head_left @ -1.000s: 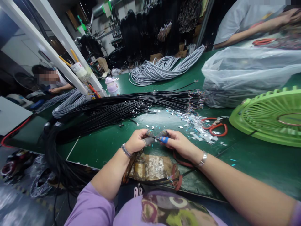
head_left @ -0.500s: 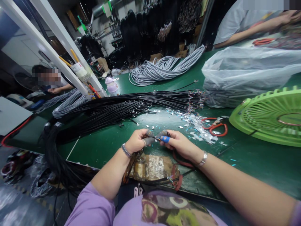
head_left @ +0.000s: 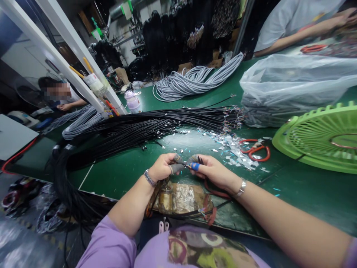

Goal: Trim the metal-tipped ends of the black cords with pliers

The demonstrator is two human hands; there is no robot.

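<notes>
Head camera view: A worker in a lilac shirt pinches the end of a thin dark cable (head_left: 186,165) between both hands above a green desk (head_left: 306,193). The left hand (head_left: 164,165), its fingertips covered in grey, closes narrowly on one side of the piece; the right hand (head_left: 210,167), a blue wrap on its thumb, grips the other, the fingertips of the two almost meeting. The cable's finer detail is too small to tell. Just below sits a tape-covered block (head_left: 184,197). Beyond the hands, a thick bundle of black cables (head_left: 134,134) stretches across the desk, colored wires fanning from its right end near scattered foil scraps (head_left: 234,152). Red-handled scissors (head_left: 261,157) lie beside the scraps, left of a lime-green fan (head_left: 320,137). Farther back rest a clear plastic bag (head_left: 290,82) and looped grey cables (head_left: 192,82).
</notes>
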